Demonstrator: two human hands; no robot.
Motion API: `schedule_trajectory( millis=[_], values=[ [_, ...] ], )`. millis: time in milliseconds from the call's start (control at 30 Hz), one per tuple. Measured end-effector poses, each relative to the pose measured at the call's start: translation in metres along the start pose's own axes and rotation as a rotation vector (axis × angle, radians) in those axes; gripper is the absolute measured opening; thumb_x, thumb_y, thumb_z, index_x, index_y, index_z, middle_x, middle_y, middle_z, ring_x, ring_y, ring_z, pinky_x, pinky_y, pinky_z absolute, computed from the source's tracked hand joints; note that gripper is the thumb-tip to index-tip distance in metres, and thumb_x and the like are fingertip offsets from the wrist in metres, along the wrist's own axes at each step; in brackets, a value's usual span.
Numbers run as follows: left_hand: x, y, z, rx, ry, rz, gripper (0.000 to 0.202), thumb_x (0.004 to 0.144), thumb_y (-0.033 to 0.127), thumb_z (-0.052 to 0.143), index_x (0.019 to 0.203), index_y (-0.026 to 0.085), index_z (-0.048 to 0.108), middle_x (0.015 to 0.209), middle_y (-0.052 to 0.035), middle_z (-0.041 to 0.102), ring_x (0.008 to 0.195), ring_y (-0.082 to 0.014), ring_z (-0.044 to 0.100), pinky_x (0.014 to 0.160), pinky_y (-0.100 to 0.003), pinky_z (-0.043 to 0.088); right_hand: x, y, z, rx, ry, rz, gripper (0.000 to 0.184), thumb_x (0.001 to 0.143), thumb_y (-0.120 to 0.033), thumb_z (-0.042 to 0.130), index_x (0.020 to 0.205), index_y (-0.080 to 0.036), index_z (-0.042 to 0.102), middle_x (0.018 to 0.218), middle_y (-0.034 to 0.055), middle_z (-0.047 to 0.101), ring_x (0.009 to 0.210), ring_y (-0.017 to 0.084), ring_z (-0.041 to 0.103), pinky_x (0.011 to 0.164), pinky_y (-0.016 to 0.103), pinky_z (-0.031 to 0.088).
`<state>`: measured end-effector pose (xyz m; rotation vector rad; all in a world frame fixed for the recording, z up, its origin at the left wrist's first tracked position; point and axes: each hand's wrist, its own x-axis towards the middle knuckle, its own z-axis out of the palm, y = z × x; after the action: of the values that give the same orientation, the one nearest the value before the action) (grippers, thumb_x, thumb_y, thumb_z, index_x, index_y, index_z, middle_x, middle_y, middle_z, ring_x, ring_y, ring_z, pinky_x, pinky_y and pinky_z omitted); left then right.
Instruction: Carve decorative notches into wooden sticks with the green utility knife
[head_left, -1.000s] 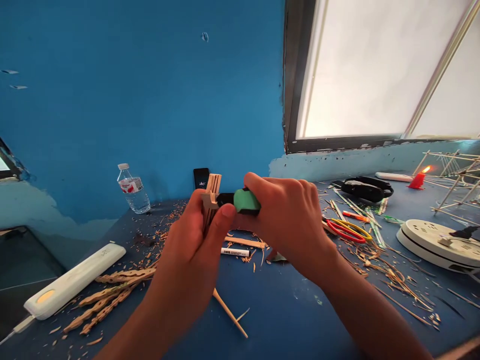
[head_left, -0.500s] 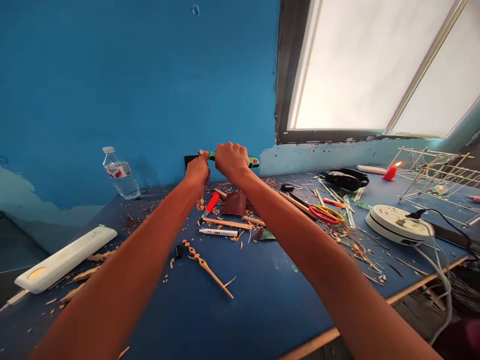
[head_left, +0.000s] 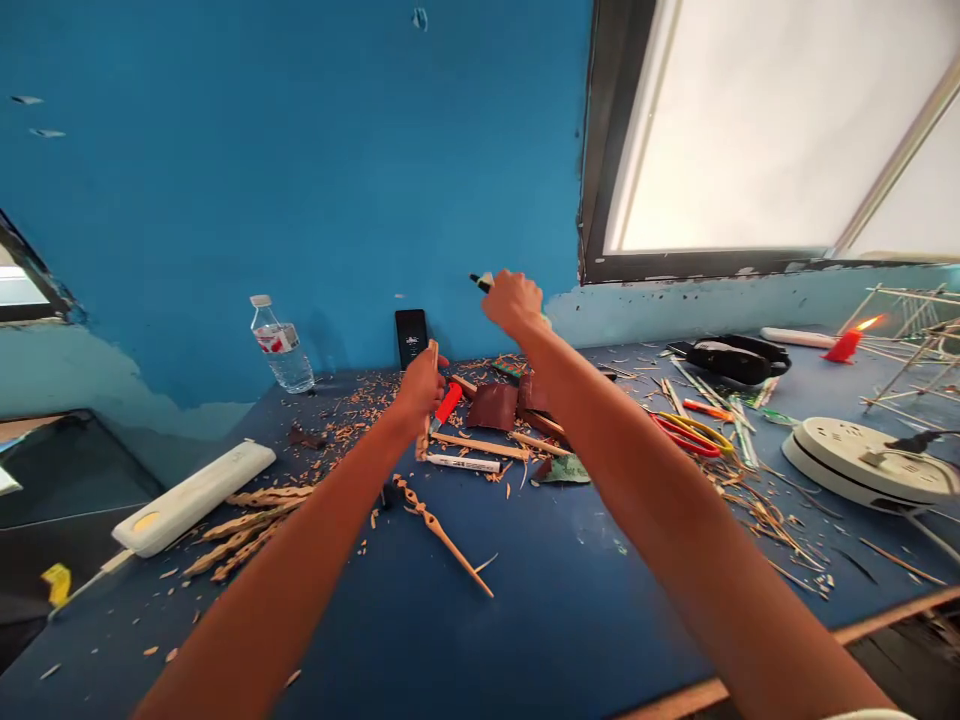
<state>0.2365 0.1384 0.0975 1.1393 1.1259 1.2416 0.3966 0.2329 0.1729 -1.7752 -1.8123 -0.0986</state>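
Observation:
My left hand [head_left: 420,390] is closed around a carved wooden stick [head_left: 424,438], whose ends show above and below the fingers over the far part of the table. My right hand [head_left: 516,303] is raised higher, to the right and apart from the stick. It grips a green utility knife [head_left: 481,284]; only its dark tip end shows clearly, pointing left. Just right of my left hand lies a red-handled cutter [head_left: 448,404]. Nearer me are a white marker pen [head_left: 463,463] and another carved stick [head_left: 442,535] with a twisted end.
Wood shavings litter the blue table [head_left: 555,600]. A phone [head_left: 411,335] leans on the wall beside a water bottle [head_left: 283,350]. At the left are a white power strip [head_left: 199,495] and carved sticks [head_left: 251,525]. Rightward are scissors [head_left: 694,437], a round socket hub [head_left: 862,460] and a lit red candle [head_left: 844,347].
My hands have come apart. The left has lowered with the stick, while the right has lifted the knife up and away to the right. The view has turned slightly left.

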Motion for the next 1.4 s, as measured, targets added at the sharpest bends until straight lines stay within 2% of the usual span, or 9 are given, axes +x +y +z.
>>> schedule_trajectory(
  millis=[133,267,433,600,833,1033,1233,1300,1400],
  values=[
    [-0.035,0.016,-0.019,-0.113,-0.177,0.013,0.031,0.099,0.042,0.063,0.115,0.015,0.065,0.101,-0.0048,0.069,0.077,-0.0149,0.066,0.067,-0.031,0.058,-0.015,0.036,-0.023,0.091,0.036,-0.117,0.026,0.102,-0.040,0.061,0.108,-0.016,0.067,0.102,0.0058,0.069,0.087,0.018,0.066,0.077,0.035,0.056],
    [-0.079,0.033,-0.017,-0.191,-0.367,0.055,0.027,0.098,0.040,0.056,0.088,0.016,0.061,0.063,0.0053,0.045,0.049,-0.0089,0.047,0.046,-0.022,0.044,-0.073,0.042,-0.039,0.199,0.100,-0.354,0.030,0.097,-0.038,0.058,0.073,-0.021,0.055,0.067,-0.0017,0.054,0.064,0.013,0.045,0.061,0.028,0.034],
    [-0.114,0.037,0.002,-0.202,-0.406,0.106,0.019,0.096,0.032,0.052,0.080,0.022,0.053,0.064,0.0052,0.042,0.040,-0.0078,0.038,0.032,-0.019,0.029,-0.148,0.034,-0.055,0.272,0.171,-0.563,0.022,0.083,-0.030,0.062,0.073,-0.024,0.044,0.060,-0.0060,0.041,0.059,0.012,0.028,0.059,0.030,0.023],
    [-0.126,0.034,0.015,-0.126,-0.363,0.147,0.014,0.087,0.026,0.063,0.081,0.023,0.051,0.063,0.0072,0.037,0.044,-0.0053,0.025,0.035,-0.014,0.019,-0.173,0.027,-0.058,0.162,0.170,-0.607,0.018,0.077,-0.034,0.066,0.077,-0.024,0.050,0.060,-0.0045,0.049,0.055,0.012,0.031,0.058,0.031,0.017],
    [-0.123,0.028,0.028,0.023,-0.215,0.247,0.022,0.094,0.035,0.070,0.089,0.025,0.051,0.053,0.0119,0.032,0.040,-0.0036,0.025,0.035,-0.011,0.022,-0.168,0.019,-0.050,0.016,0.172,-0.458,0.018,0.083,-0.041,0.066,0.086,-0.023,0.065,0.067,0.0008,0.065,0.058,0.016,0.051,0.059,0.032,0.018],
    [-0.088,0.029,0.039,0.031,-0.051,0.283,0.021,0.097,0.032,0.067,0.089,0.022,0.050,0.056,0.0127,0.030,0.038,-0.0025,0.023,0.034,-0.014,0.018,-0.140,0.012,-0.034,-0.037,0.110,-0.315,0.018,0.089,-0.034,0.061,0.096,-0.021,0.072,0.082,0.0100,0.074,0.073,0.025,0.067,0.062,0.032,0.031],
    [-0.047,0.015,0.053,0.027,0.081,0.204,0.027,0.100,0.036,0.064,0.115,0.015,0.064,0.097,-0.0030,0.067,0.070,-0.0115,0.063,0.058,-0.025,0.055,-0.099,0.013,-0.014,-0.028,0.017,-0.149,0.020,0.099,-0.033,0.061,0.103,-0.016,0.073,0.098,0.0122,0.074,0.090,0.025,0.071,0.077,0.035,0.052],
    [-0.046,0.000,0.054,0.022,0.090,0.169,0.028,0.098,0.035,0.065,0.120,0.017,0.065,0.112,-0.0069,0.069,0.087,-0.0172,0.068,0.073,-0.034,0.061,-0.082,0.025,-0.016,-0.017,-0.011,-0.049,0.027,0.101,-0.039,0.063,0.114,-0.015,0.069,0.109,0.0094,0.072,0.095,0.022,0.070,0.083,0.039,0.058],
    [-0.054,-0.016,0.044,-0.015,0.048,0.097,0.030,0.098,0.035,0.066,0.122,0.017,0.064,0.113,-0.0073,0.069,0.088,-0.0177,0.068,0.074,-0.035,0.061,-0.060,0.053,-0.024,0.015,0.005,0.030,0.035,0.101,-0.039,0.065,0.127,-0.016,0.064,0.125,0.0102,0.067,0.105,0.023,0.068,0.090,0.044,0.059]
  ],
)
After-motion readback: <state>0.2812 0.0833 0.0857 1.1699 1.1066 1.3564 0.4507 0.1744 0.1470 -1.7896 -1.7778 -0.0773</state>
